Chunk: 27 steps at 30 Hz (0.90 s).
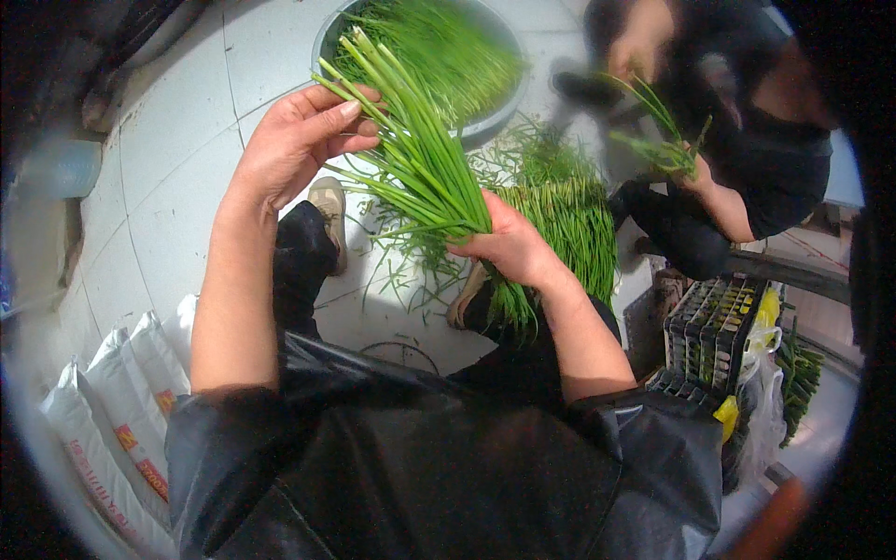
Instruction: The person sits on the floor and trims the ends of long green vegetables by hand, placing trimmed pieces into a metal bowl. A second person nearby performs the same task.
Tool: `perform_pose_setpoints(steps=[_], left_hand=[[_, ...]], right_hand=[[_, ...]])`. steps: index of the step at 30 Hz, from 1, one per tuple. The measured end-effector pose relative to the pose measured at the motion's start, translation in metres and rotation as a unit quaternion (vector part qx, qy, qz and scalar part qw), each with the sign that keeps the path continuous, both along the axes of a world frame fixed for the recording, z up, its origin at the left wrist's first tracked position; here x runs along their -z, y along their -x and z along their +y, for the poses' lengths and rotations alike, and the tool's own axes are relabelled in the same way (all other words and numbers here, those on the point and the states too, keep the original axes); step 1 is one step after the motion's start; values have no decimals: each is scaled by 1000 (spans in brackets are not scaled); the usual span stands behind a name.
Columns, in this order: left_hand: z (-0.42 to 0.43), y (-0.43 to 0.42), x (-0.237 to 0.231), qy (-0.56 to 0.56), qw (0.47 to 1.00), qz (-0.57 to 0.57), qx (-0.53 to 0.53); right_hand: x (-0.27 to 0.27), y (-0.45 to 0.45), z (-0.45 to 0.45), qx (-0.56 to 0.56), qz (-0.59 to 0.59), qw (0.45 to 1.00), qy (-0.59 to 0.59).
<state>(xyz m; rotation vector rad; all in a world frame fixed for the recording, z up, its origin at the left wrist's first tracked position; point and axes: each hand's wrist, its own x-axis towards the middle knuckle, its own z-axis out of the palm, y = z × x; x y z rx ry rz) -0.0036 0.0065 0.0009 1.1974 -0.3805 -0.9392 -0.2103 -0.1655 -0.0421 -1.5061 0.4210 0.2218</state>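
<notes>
My right hand is closed round a bunch of long green garlic chives, their pale stem ends fanned towards the upper left and leafy tips hanging below the fist. At the stems, my left hand has thumb and fingers on one or a few outer stalks. Beyond them stands a round grey tub filled with more green stalks. Right of the bunch, a large pile of chives lies on the floor, its cut ends lined up. Loose trimmings are scattered beneath my hands.
A co-worker in dark clothes sits at the upper right, holding a few green stalks. Black plastic crates and a clear plastic bag are at the right. White printed sacks stand at the lower left. My shoes are on the tiled floor.
</notes>
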Motion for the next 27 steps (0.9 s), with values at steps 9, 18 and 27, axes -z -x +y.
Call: perform_pose_setpoints(steps=[9, 18, 27], left_hand=[[-1, -2, 0, -139, 975, -173, -22], [11, -18, 6, -244, 878, -400, -97], [-2, -6, 12, -84, 955, -185, -217]], right_hand=[[-21, -3, 1, -14, 40, 997, -65], [-23, -3, -4, 22, 36, 995, -88], [-23, -1, -12, 12, 3, 994, -109]])
